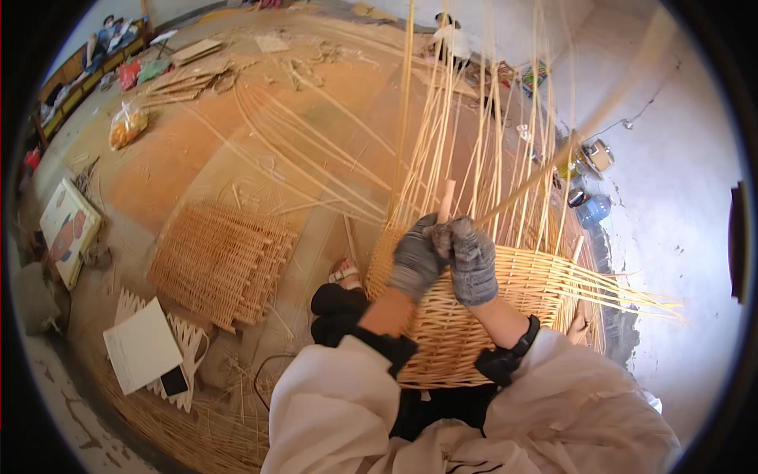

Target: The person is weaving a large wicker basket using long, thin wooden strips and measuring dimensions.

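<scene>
In front of my body is a half-woven wicker basket (450, 347), its long upright wicker stakes (485, 142) rising past my hands. Both hands wear grey knit gloves and meet at the weave's upper edge. My right hand (474, 265) is closed on a long wicker strand (588, 126) that slants away to the upper right, blurred near its far end. Beside it, touching, my left hand (418, 257) has its fingers curled in. What those fingers grip is hidden. Between the hands a thick wooden rod (447, 201) sticks up.
Stacked woven panels (221, 265) lie on the floor to the left, near a pale notebook (142, 344) and a dark phone (174, 381). Beyond sit a plastic bag (128, 126) and loose wicker. Another person (450, 39) is at the back. A white wall (671, 213) borders the right.
</scene>
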Tool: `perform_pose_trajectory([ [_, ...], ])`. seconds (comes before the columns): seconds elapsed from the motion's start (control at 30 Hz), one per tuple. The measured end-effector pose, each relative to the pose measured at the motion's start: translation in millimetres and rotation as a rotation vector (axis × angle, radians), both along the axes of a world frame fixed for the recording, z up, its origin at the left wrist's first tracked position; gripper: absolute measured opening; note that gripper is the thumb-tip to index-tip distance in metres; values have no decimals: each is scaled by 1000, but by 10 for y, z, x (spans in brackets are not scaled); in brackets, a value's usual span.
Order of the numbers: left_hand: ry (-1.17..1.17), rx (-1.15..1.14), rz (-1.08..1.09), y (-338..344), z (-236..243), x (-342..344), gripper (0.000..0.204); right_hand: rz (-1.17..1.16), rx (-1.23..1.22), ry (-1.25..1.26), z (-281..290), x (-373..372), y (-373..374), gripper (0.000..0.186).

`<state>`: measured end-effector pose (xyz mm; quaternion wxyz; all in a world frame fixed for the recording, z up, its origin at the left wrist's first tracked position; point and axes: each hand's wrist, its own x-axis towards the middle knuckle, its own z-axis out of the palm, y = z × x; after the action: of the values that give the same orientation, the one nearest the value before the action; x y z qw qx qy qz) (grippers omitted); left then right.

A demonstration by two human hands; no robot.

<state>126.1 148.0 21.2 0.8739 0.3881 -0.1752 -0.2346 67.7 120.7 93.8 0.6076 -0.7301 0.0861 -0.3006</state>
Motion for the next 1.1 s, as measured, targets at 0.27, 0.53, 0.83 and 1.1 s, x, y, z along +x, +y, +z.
perform_pose_trajectory([
  [0.27, 149, 309, -536, 51, -24, 797, 63, 340, 266, -397, -143, -89, -588, 27],
  [0.53, -315, 529, -328, 241, 122, 546, 34, 628, 609, -130, 74, -95, -1978, 32],
  [0.83, 47, 739, -178, 166, 509, 475, 16, 236, -449, 578, 219, 1770, -2020, 40],
  [1.1, 17, 735, -69, 167, 379, 369, 12, -170, -601, 214, 280, 1400, -1473, 38],
])
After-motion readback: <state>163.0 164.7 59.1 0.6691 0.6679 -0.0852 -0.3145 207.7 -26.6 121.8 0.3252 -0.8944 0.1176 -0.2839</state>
